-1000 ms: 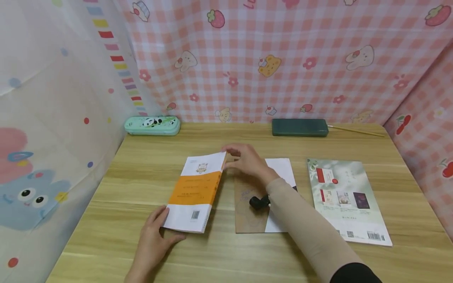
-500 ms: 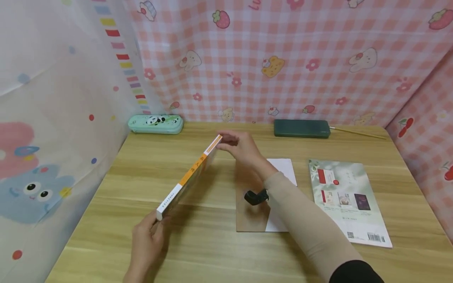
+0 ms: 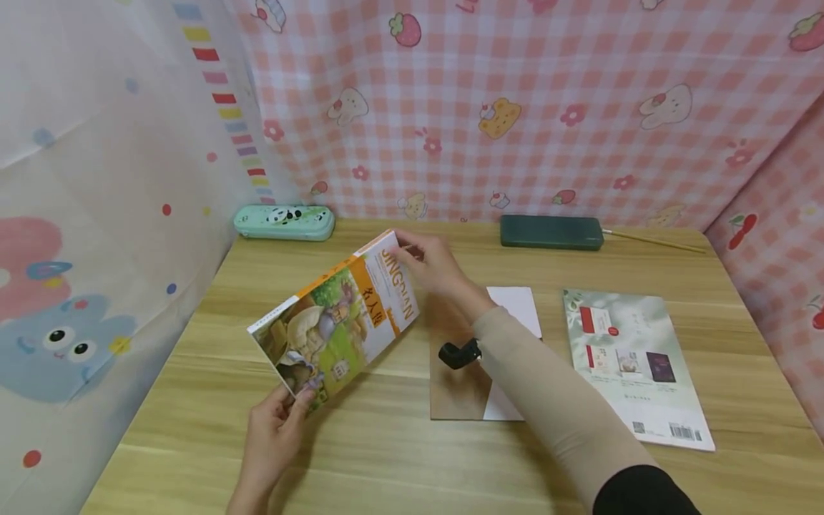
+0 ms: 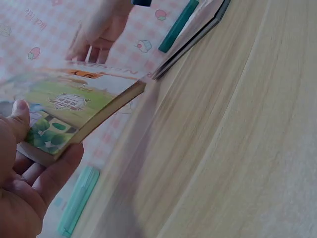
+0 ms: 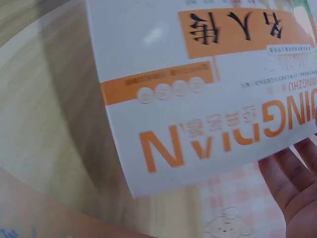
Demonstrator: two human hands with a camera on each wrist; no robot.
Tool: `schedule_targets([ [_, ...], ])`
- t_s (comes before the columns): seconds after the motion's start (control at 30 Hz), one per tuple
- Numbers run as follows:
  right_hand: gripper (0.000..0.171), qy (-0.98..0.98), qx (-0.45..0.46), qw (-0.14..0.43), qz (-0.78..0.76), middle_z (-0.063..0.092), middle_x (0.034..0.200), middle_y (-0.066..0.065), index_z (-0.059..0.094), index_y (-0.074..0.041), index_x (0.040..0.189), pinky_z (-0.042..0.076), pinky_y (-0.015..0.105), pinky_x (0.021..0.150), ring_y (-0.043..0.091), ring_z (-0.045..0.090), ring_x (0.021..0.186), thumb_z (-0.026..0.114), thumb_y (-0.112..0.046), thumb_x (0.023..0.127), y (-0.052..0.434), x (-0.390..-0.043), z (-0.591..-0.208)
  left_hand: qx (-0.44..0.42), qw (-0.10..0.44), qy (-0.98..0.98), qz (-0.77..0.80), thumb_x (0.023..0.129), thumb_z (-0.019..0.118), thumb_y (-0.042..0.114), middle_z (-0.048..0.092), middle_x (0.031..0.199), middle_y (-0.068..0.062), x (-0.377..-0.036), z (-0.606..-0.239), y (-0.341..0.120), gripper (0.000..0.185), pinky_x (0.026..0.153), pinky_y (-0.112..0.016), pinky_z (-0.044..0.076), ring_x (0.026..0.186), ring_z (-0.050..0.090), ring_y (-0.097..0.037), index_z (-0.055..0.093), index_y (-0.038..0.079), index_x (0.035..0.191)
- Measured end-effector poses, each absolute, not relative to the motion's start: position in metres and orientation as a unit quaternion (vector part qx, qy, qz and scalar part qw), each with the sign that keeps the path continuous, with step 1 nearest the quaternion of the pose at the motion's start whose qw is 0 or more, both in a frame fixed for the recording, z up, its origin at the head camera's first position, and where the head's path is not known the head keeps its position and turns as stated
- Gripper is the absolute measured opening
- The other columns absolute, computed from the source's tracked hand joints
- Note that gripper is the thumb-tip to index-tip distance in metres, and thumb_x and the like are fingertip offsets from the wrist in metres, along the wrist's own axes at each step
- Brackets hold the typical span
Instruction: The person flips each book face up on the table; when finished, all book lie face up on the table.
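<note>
— Wooden table (image 3: 412,458), pale grain, walled round by pink checked cloth (image 3: 553,107) with rabbits and strawberries. What lies on it, biggest first?

— At the right, a flat booklet (image 3: 637,365) with a green-grey cover, back side up, barcodes at its near corner. In the middle, a brown card (image 3: 453,397) lying on a white sheet (image 3: 515,307), partly covered by the right sleeve.

— And the book with the picture cover?

— That book (image 3: 341,322) is off the table, held tilted above its left half, front cover toward the head camera: orange lettering on white at the far end, a painted scene at the near end.

— Who holds which end?

— The left hand (image 3: 273,436) grips the near corner, thumb on the cover and fingers curled beneath; the left wrist view shows that pinch plainly (image 4: 29,168). The right hand (image 3: 434,265) grips the far end, fingers (image 5: 292,173) closed round the edge beside the orange letters.

— Smaller things?

— Along the back edge, a dark green case (image 3: 551,232) with a thin wooden stick (image 3: 650,239) just beside it, and a mint pencil case (image 3: 284,221) with a panda at the far left. Smallest, a black wrist camera (image 3: 458,353) on the right forearm.
</note>
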State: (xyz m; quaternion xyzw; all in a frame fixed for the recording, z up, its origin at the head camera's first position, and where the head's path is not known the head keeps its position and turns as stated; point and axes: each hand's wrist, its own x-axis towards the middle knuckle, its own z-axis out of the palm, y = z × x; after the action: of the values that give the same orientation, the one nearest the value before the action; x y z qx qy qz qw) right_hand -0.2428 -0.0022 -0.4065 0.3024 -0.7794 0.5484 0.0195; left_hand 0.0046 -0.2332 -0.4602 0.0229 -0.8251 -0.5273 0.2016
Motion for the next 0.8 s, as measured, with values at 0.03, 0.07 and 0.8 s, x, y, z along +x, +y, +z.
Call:
schedule_targets([
  [0.03,0.037,-0.78,0.31,0.017,0.544,0.071,0.121,0.016,0.062,-0.002,0.137,0.06,0.031,0.083,0.025,0.071,0.099,0.063,-0.011,0.101,-0.003,-0.243,-0.41,0.031,0.191,-0.821,-0.537,0.093,0.063,-0.011,0.074,0.093,-0.025,0.004,-0.46,-0.232,0.016,0.05,-0.015,0.051,0.065,0.064,-0.003,0.068,-0.013,0.108],
  [0.07,0.04,-0.78,0.317,0.015,0.54,0.069,0.124,0.017,0.059,-0.002,0.14,0.06,0.032,0.083,0.027,0.071,0.099,0.062,-0.009,0.101,-0.003,-0.244,-0.413,0.04,0.181,-0.817,-0.545,0.095,0.061,-0.01,0.073,0.095,-0.026,0.004,-0.459,-0.232,0.016,0.054,-0.015,0.053,0.068,0.065,-0.002,0.067,-0.014,0.11],
  [0.8,0.065,-0.78,0.304,-0.104,0.537,0.047,0.154,0.013,0.036,-0.009,0.157,0.047,0.029,0.107,0.027,0.053,0.134,0.065,-0.005,0.098,-0.027,-0.241,-0.439,0.201,0.24,-0.811,-0.494,0.079,0.082,-0.007,0.057,0.064,-0.007,-0.006,-0.47,-0.229,0.04,0.051,-0.004,0.043,0.057,0.045,0.011,0.067,-0.003,0.116],
])
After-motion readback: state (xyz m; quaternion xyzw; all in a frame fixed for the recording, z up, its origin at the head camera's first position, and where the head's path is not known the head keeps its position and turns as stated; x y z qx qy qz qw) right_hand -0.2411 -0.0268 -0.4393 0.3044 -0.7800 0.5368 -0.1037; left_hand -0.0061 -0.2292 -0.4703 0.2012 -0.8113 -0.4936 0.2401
